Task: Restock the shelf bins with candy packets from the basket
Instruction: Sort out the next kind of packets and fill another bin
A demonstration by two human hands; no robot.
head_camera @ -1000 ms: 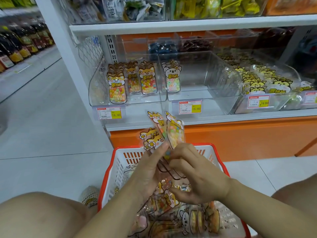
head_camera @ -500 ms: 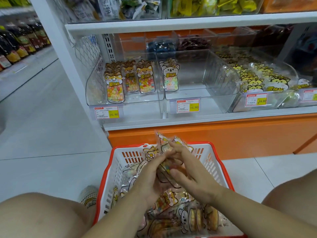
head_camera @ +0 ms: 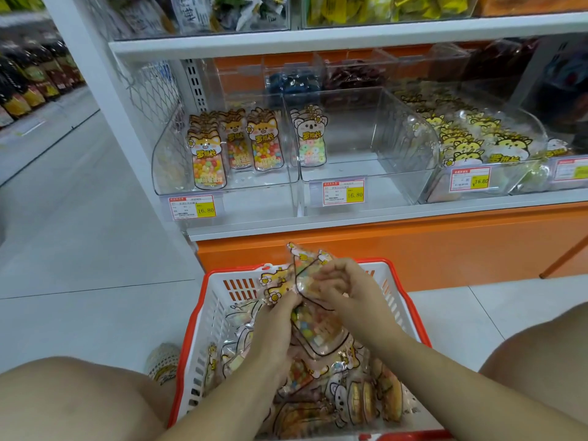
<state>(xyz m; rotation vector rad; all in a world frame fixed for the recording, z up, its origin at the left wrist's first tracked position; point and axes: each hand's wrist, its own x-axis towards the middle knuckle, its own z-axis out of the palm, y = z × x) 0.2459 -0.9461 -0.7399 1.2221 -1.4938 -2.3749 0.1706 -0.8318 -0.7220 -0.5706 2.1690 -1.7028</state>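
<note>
A white basket with a red rim (head_camera: 222, 313) stands on the floor below the shelf, holding several clear candy packets (head_camera: 356, 399). Over the basket both hands hold a small bunch of candy packets (head_camera: 310, 308) with cartoon animal tops. My left hand (head_camera: 273, 332) grips the bunch from the left. My right hand (head_camera: 346, 288) has its fingers curled round the upper part. On the shelf, the left clear bin (head_camera: 222, 154) holds several upright fox packets. The middle clear bin (head_camera: 366, 141) holds packets only at its left side.
A right bin (head_camera: 477, 148) is full of yellow cat packets. Price tags (head_camera: 343, 192) hang on the bin fronts. An orange shelf base (head_camera: 413, 246) runs behind the basket. My knees frame the basket at both lower corners. Tiled aisle floor (head_camera: 79, 249) lies to the left.
The hands have lowered the bunch of packets from in front of the shelf edge down to just over the basket. The packets are now gathered closer together.
</note>
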